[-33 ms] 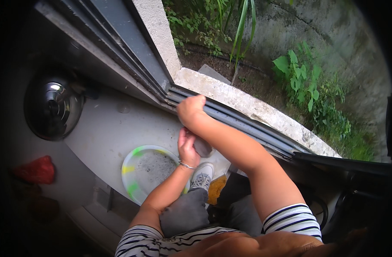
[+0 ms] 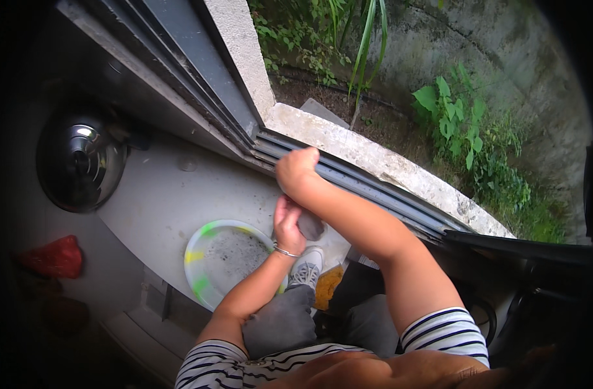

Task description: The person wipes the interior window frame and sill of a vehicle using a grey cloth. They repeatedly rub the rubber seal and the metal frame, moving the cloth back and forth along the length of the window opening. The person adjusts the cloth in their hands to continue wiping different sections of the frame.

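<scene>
Right hand fisted on the window track, fingers curled shut, left hand just below — fingers closed round a dark grey lump, over the sill, beside a bowl, grey shoe underneath.

Grey window track: parallel dark rails running diagonally along the pale stone sill, right hand fisted on top of it. Small dark grey rounded object, maybe a stone or sponge, held at the left hand just below the track.
</scene>
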Motion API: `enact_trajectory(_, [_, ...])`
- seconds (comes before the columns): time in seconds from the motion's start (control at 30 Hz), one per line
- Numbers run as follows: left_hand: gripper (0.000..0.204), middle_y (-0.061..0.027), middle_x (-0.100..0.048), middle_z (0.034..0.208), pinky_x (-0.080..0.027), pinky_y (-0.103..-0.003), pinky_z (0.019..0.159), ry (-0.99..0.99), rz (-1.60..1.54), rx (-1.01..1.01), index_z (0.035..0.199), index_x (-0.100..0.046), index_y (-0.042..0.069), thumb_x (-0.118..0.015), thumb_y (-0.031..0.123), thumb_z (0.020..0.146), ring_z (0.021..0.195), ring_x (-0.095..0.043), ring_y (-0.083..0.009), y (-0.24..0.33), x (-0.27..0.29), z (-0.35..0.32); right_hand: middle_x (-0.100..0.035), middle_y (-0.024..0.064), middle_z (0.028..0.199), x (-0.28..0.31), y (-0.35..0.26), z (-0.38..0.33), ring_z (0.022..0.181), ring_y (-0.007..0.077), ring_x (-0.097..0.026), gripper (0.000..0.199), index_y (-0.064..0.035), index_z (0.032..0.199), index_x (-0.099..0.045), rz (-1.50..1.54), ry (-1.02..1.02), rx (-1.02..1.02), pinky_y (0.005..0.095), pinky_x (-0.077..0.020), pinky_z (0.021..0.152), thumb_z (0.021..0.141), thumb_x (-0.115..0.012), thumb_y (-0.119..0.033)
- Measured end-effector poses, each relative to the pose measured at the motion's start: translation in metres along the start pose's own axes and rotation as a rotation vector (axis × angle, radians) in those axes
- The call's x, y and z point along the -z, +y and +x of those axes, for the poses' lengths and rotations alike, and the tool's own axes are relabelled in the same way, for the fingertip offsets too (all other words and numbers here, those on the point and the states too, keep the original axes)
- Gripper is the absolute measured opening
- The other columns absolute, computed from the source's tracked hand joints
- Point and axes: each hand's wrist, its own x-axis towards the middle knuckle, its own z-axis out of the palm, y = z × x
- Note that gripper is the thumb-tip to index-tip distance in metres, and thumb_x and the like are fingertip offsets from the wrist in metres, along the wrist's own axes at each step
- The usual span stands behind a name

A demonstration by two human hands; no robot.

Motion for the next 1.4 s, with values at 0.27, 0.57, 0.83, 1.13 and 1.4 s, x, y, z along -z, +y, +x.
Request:
enact_trajectory(0.27, [0.024, -0.0101, -0.054, 0.111, -0.041, -0.032, 0.093, 0.061, 0.078, -0.133, 0.114, -0.044, 0.003, -0.047, 0.007, 0.091, 0.102, -0.051, -0.0169, 0.001, 0.006, -0.006, -0.061, 0.01, 0.074, -0.031, -0.014, 0.023, 0.068, 0.0229, -0.06, 0.013, -0.0032, 0.082, -0.06, 0.186, 0.872, 0.172, 0.0377, -0.0405, 0.06, 0.076, -0.052, -0.013])
enact_trajectory(0.57, [0.021, -0.01, -0.055, 0.108, -0.041, -0.03, 0.09, 0.181, 0.106, -0.147, 0.113, -0.044, 0.003, -0.048, 0.008, 0.093, 0.099, -0.052, -0.017, 0.007, 0.003, 0.01, -0.07, 0.0033, 0.101, 0.015, -0.012, 0.045, 0.09, 0.024, -0.067, 0.021, -0.015, 0.096, -0.073, 0.141, 0.24, 0.142, 0.0444, -0.0427, 0.073, 0.081, -0.058, -0.018])
enact_trajectory(0.83, [0.02, -0.0092, -0.06, 0.099, -0.046, -0.029, 0.082, -0.081, 0.104, -0.063, 0.106, -0.047, 0.001, -0.051, 0.003, 0.087, 0.089, -0.057, -0.0156, 0.003, -0.005, 0.003, -0.068, -0.0029, 0.105, -0.004, 0.011, 0.005, 0.094, 0.0201, -0.065, 0.024, -0.0195, 0.104, -0.071, -0.011, 0.028, 0.092, 0.0437, -0.0405, 0.064, 0.082, -0.062, -0.023])
enact_trajectory(1.13, [0.024, -0.0124, -0.058, 0.101, -0.05, -0.031, 0.074, -0.138, 0.164, -0.037, 0.11, -0.043, 0.002, -0.052, 0.005, 0.088, 0.084, -0.059, -0.0183, 0.003, -0.003, -0.02, -0.069, 0.0049, 0.093, -0.015, 0.019, -0.022, 0.082, 0.0212, -0.068, 0.016, -0.0119, 0.089, -0.071, 0.104, 0.323, 0.153, 0.0404, -0.0458, 0.07, 0.077, -0.061, -0.017])
enact_trajectory(1.4, [0.019, -0.0081, -0.055, 0.1, -0.044, -0.029, 0.082, -0.029, 0.217, 0.037, 0.106, -0.047, 0.002, -0.05, 0.003, 0.087, 0.091, -0.051, -0.0145, -0.013, 0.008, -0.008, -0.07, 0.0021, 0.093, -0.029, 0.033, -0.006, 0.088, 0.022, -0.068, 0.016, -0.0147, 0.091, -0.071, 0.141, 0.232, 0.123, 0.0414, -0.0445, 0.076, 0.082, -0.058, -0.018])
